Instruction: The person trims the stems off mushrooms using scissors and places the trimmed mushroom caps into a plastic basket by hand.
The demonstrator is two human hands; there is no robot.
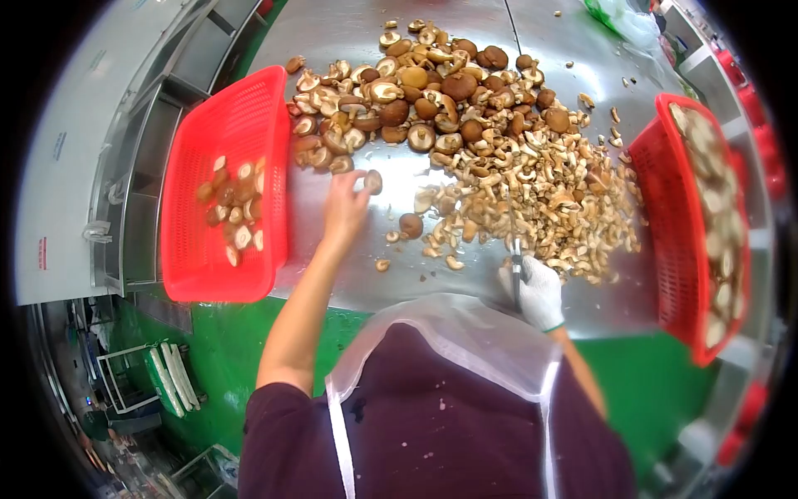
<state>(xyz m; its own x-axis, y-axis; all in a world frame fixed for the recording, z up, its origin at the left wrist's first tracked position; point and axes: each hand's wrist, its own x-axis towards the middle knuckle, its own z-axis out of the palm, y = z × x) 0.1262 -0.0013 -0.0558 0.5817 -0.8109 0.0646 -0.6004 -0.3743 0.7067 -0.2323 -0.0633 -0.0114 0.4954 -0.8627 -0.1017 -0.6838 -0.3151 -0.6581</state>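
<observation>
My bare left hand (344, 206) is closed, pinching a shiitake mushroom (373, 182) between its fingertips just above the steel table. In a white glove, my right hand (539, 293) grips the dark handle of what looks like a knife (516, 270), its blade pointing away from me and blurred against the stems. A broad heap of cut mushroom stems (540, 195) lies beyond the glove. Whole shiitake mushrooms (424, 87) are piled at the far side of the table. One loose brown mushroom (411, 225) rests between my hands.
A red basket (279, 191) with several mushroom caps stands at the left. At the right, another red basket (677, 249) is full of pale mushroom pieces. A clear and green plastic bag (628, 25) lies at the far right. The steel table's (366, 283) near edge borders my apron.
</observation>
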